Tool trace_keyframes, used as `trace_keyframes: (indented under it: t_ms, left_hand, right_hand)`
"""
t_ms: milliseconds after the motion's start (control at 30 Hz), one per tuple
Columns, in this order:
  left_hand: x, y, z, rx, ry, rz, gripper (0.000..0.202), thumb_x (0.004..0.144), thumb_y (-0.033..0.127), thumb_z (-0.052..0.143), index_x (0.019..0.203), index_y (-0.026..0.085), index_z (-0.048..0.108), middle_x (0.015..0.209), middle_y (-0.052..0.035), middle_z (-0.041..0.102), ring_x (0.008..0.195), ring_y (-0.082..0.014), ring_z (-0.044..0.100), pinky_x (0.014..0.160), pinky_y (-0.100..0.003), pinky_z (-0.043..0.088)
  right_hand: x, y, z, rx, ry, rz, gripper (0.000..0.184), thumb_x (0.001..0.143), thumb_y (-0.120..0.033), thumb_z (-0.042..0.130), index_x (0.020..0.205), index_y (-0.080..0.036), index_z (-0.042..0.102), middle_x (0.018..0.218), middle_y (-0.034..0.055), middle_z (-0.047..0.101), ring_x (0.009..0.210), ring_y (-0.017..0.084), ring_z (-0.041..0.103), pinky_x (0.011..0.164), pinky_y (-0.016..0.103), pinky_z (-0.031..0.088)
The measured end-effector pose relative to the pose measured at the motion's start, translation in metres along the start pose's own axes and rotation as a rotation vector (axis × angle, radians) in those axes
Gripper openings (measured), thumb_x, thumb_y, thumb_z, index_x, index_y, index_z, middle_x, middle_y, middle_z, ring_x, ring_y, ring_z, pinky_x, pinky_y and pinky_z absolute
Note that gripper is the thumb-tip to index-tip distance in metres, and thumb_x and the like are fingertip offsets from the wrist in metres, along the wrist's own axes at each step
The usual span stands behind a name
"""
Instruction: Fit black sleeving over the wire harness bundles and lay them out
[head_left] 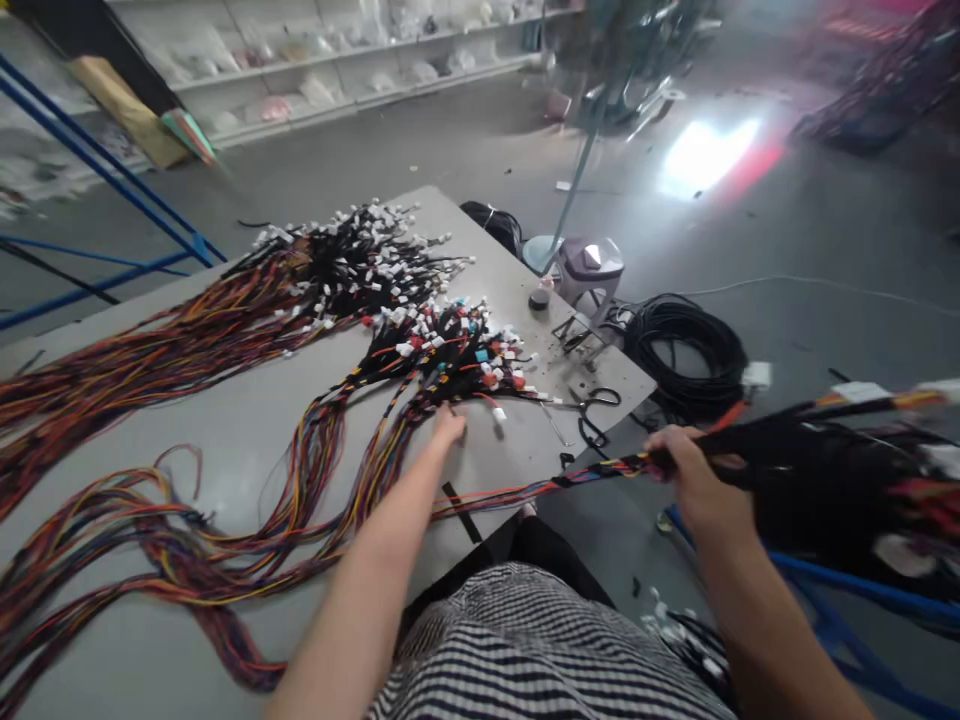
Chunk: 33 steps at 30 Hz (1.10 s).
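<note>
The left hand (448, 428) rests on the grey table (247, 440) with its fingers bunched and pressed down at the near edge of a heap of white, red and teal wire connectors (457, 360); whether it pinches a strand there, I cannot tell. The right hand (694, 470) is closed in a firm grip around a wire harness (600, 472), held up just off the table's near right corner. Thin coloured strands run left from the fist and over the table, while a black-wrapped length runs right, above a dark mass of more harnesses (832, 480) with white connectors. Small white labels show on that length, but no writing on them can be read.

Further left on the table, a second bundle of orange, red and black wires (150, 340) fans out, ending in a dense cluster of white connectors. Looser loops of wire (165, 560) spread over the near left. At the far right end of the table lie black-handled scissors (596, 410) and a small metal jig (577, 335). A coil of black cable (686, 350) sits on the floor just beyond. A striped garment (525, 650) fills the near foreground, and white shelving (337, 70) stands far left.
</note>
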<state>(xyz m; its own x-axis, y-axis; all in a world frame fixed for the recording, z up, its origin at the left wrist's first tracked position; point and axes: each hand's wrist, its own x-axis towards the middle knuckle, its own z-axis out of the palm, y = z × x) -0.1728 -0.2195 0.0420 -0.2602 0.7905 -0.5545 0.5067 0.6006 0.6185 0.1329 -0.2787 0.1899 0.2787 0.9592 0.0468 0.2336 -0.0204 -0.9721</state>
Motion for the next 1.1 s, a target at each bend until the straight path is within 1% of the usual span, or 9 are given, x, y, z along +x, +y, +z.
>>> trace_keyframes:
  t_ms: [100,200,267,367,433,567,733,900,1100]
  left_hand:
    - [0.008,0.039,0.001,-0.014,-0.115,0.016,0.037,0.090,0.041,0.051,0.099,0.011,0.070,0.105,-0.0155,0.071,0.104,-0.0270,0.063,0.088,-0.032,0.047]
    - [-0.020,0.084,0.027,-0.218,-0.584,0.157,0.062,0.093,0.059,0.032,0.097,0.012,0.072,0.088,-0.0113,0.072,0.080,-0.0193,0.066,0.071,-0.027,0.048]
    - [-0.044,0.110,0.046,-0.337,-0.758,0.250,0.069,0.092,0.066,0.027,0.106,0.012,0.069,0.079,-0.0082,0.069,0.065,-0.0141,0.060,0.060,-0.023,0.043]
    - [-0.056,0.137,0.058,-0.274,-0.563,0.327,0.063,0.089,0.067,0.038,0.102,0.013,0.069,0.058,0.0014,0.052,0.053,-0.0103,0.044,0.052,-0.021,0.033]
    - [-0.041,0.149,0.057,-0.188,-0.450,0.392,0.057,0.089,0.062,0.040,0.095,0.014,0.069,0.056,0.0032,0.046,0.054,-0.0108,0.041,0.053,-0.022,0.032]
    - [0.027,0.168,0.059,-0.044,-0.356,0.511,0.043,0.093,0.047,0.041,0.085,0.016,0.070,0.063,0.0004,0.055,0.064,-0.0137,0.050,0.061,-0.023,0.038]
    - [0.104,0.178,0.093,0.130,-0.142,0.514,0.033,0.092,0.034,0.044,0.076,0.018,0.068,0.073,-0.0042,0.065,0.075,-0.0186,0.058,0.071,-0.025,0.042]
    - [0.134,0.174,0.124,0.162,-0.139,0.443,0.035,0.092,0.036,0.047,0.070,0.018,0.067,0.063,-0.0035,0.062,0.065,-0.0178,0.055,0.065,-0.026,0.041]
    - [0.139,0.172,0.127,-0.055,-0.156,0.278,0.022,0.083,0.035,0.061,0.075,0.015,0.066,0.060,0.0006,0.059,0.058,-0.0139,0.053,0.059,-0.024,0.042]
  right_hand:
    - [0.056,0.023,0.007,0.038,-0.022,0.112,0.046,0.076,-0.060,0.066,0.068,-0.015,0.062,0.067,0.0036,0.062,0.053,0.014,0.055,0.043,0.023,0.045]
    - [0.115,0.047,0.021,0.139,-0.061,0.181,0.047,0.073,-0.062,0.066,0.066,-0.016,0.060,0.065,0.0028,0.061,0.051,0.013,0.054,0.041,0.023,0.044]
    - [0.149,0.059,0.027,0.162,-0.104,0.210,0.046,0.073,-0.062,0.066,0.066,-0.017,0.059,0.063,0.0025,0.060,0.048,0.013,0.051,0.041,0.025,0.044]
    - [0.188,0.071,0.029,0.107,-0.164,0.205,0.045,0.076,-0.061,0.063,0.066,-0.018,0.060,0.061,0.0027,0.060,0.046,0.014,0.050,0.042,0.027,0.044]
    - [0.208,0.074,0.027,0.049,-0.179,0.155,0.045,0.078,-0.061,0.061,0.065,-0.019,0.060,0.060,0.0026,0.059,0.047,0.015,0.051,0.046,0.028,0.046]
    - [0.243,0.076,0.032,-0.127,-0.154,0.006,0.047,0.081,-0.063,0.054,0.065,-0.019,0.061,0.060,0.0039,0.060,0.057,0.019,0.058,0.063,0.032,0.051]
    - [0.283,0.087,0.057,-0.355,-0.110,-0.120,0.044,0.081,-0.059,0.049,0.063,-0.019,0.057,0.062,0.0061,0.061,0.072,0.023,0.062,0.080,0.037,0.049]
    - [0.307,0.111,0.073,-0.549,-0.157,-0.110,0.042,0.084,-0.051,0.041,0.057,-0.021,0.049,0.060,0.0077,0.058,0.076,0.025,0.061,0.085,0.039,0.046]
    - [0.322,0.122,0.087,-0.569,-0.033,0.063,0.038,0.080,-0.049,0.050,0.054,-0.021,0.047,0.062,0.0088,0.059,0.075,0.026,0.061,0.080,0.037,0.046]
